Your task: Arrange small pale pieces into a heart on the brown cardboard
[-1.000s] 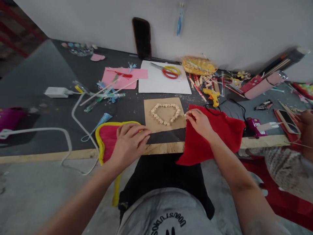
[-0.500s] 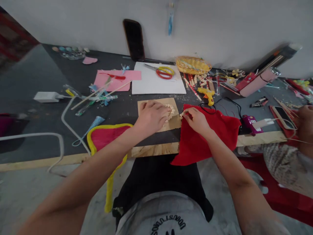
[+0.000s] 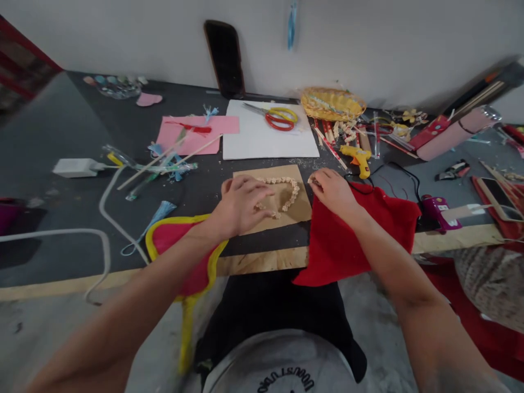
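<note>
Left hand (image 3: 242,206) (fingers parted, seemingly empty) has drawn back, baring more of the beaded loop (image 3: 295,191) on brown card (image 3: 301,212) for work. Right hand (image 3: 334,191) pinches a pale piece (image 3: 313,181) alongside.

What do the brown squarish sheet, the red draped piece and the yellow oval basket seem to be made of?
Brown squarish sheet: probably matte cardboard; plain colour, straight edges.
Red draped piece: likely matte felt or similar fabric; it hangs limply.
Yellow oval basket: apparently woven, slightly shiny; bamboo or plastic, unclear.
</note>
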{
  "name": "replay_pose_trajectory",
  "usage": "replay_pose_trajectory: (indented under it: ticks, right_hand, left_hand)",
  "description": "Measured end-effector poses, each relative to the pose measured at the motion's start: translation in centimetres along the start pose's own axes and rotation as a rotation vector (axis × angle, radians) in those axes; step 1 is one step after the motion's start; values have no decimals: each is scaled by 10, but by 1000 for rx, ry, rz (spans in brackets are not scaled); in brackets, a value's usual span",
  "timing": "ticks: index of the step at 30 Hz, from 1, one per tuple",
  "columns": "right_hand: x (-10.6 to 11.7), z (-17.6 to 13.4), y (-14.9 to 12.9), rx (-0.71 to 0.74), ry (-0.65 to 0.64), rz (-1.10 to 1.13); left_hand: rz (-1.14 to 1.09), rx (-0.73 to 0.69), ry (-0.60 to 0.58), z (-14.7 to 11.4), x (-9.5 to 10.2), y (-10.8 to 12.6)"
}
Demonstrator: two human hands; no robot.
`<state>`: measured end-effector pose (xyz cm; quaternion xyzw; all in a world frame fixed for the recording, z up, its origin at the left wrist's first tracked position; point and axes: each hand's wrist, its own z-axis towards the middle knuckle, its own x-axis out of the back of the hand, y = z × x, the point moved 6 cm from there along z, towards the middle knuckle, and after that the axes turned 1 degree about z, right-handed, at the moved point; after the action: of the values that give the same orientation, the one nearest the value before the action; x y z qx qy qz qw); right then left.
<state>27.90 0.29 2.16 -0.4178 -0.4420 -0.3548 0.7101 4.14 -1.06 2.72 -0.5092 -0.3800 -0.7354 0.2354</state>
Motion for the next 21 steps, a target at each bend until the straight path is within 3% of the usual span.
replay_pose_trajectory:
  ticks: [6, 11, 17, 21]
  right_hand:
    - [-5, 17, -1, -29, 57, 42]
    - [0, 6, -3, -70, 215, 208]
    - [5, -1, 10, -177, 274, 496]
    - [11, -2, 27, -224, 340, 502]
  left_hand:
    - [-43, -173, -41, 0, -10, 16]
    - [-78, -212, -24, -1, -11, 17]
    - [-88, -240, -22, 0, -15, 10]
    - [-51, -243, -34, -1, -18, 10]
